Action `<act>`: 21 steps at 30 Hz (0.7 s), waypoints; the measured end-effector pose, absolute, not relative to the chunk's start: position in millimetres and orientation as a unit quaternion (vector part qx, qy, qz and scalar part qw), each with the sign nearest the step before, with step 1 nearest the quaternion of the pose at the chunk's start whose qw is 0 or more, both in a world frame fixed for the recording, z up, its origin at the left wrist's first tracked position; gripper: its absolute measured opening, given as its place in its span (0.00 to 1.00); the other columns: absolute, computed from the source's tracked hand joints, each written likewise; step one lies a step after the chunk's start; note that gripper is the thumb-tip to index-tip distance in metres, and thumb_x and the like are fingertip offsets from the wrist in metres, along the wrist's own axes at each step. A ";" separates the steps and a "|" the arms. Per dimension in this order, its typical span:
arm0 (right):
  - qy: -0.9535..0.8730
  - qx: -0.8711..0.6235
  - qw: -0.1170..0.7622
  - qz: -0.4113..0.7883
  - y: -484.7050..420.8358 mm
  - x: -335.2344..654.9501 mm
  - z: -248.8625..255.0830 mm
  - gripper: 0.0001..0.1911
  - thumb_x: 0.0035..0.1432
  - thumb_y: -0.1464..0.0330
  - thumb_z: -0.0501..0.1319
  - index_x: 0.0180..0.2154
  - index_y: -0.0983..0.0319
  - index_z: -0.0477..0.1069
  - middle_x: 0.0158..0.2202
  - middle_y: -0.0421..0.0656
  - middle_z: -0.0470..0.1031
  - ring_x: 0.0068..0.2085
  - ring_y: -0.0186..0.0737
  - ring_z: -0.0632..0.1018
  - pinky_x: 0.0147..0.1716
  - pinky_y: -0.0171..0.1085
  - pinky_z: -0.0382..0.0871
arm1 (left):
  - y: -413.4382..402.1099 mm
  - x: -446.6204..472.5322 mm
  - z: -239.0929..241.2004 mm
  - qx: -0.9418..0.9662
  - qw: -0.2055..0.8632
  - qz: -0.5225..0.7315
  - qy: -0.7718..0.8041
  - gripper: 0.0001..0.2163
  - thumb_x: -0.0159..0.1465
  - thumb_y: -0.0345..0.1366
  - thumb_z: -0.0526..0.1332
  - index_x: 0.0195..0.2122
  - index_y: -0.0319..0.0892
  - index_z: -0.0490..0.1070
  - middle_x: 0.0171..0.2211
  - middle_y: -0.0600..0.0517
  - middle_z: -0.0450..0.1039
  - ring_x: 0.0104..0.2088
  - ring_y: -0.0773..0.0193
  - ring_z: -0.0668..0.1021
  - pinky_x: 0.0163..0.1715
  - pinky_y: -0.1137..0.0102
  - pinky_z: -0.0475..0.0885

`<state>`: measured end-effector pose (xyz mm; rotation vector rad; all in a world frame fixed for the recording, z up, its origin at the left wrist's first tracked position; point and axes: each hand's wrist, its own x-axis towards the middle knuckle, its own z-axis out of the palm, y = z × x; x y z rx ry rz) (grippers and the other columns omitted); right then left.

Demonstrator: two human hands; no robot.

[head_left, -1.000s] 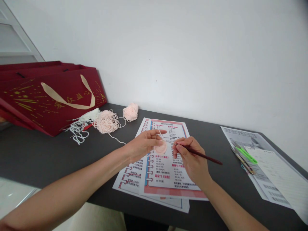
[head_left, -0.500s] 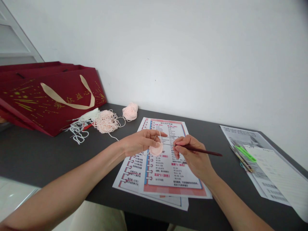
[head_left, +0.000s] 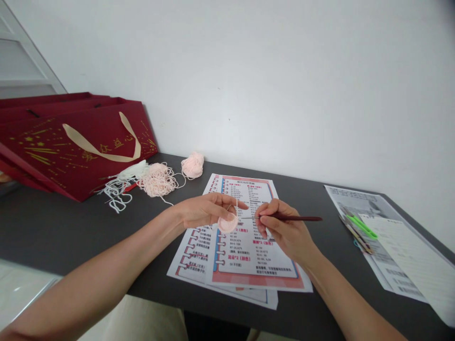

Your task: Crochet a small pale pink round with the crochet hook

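Note:
Pinched in my left hand [head_left: 206, 210] is a small round piece of pale pink crochet [head_left: 228, 223], with a strand of yarn running up over the index finger. My right hand [head_left: 279, 222] grips a crochet hook [head_left: 300, 218] by its dark reddish-brown handle. The hook's thin metal shaft points left and reaches the edge of the crochet piece; its very tip is too small to make out. Both hands are above printed pattern sheets [head_left: 256, 279] that lie on the dark table.
A loose pink yarn heap [head_left: 158, 180], white yarn [head_left: 117, 189] and a pink yarn ball [head_left: 192, 165] lie at the back left. Dark red gift bags [head_left: 74, 166] stand behind them. At right, green-handled scissors [head_left: 360, 226] rest on papers [head_left: 408, 255] along the table.
The crochet piece has shifted slightly left and down and tilted in my left hand. The hook's handle has swung closer to level. Both hands keep their holds.

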<state>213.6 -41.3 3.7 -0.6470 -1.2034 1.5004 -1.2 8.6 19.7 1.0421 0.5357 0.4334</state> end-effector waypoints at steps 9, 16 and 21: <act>-0.323 -0.270 0.524 0.741 -37.5 201.0 -3.4 0.06 0.52 0.72 0.65 0.26 0.62 0.69 0.24 0.39 0.73 0.23 0.28 0.70 0.20 0.25 0.67 | -8.7 19.8 15.9 0.653 0.541 0.396 0.353 0.10 0.56 0.28 0.61 0.40 0.39 0.71 0.25 0.57 0.65 0.27 0.70 0.68 0.30 0.71 0.62; -0.327 -0.276 0.562 0.708 -42.0 193.6 -0.9 0.06 0.55 0.73 0.63 0.27 0.61 0.69 0.27 0.38 0.74 0.28 0.29 0.73 0.34 0.34 0.75 | -15.4 28.0 7.7 0.603 0.581 0.415 0.357 0.11 0.56 0.31 0.62 0.41 0.40 0.69 0.25 0.58 0.64 0.29 0.69 0.70 0.33 0.70 0.64; -0.389 -0.287 0.574 0.661 -43.1 195.5 1.8 0.06 0.57 0.73 0.61 0.27 0.61 0.70 0.27 0.38 0.75 0.29 0.31 0.74 0.33 0.32 0.73 | -15.9 28.6 8.3 0.560 0.617 0.418 0.362 0.17 0.55 0.32 0.64 0.46 0.39 0.67 0.26 0.58 0.66 0.27 0.70 0.71 0.32 0.70 0.65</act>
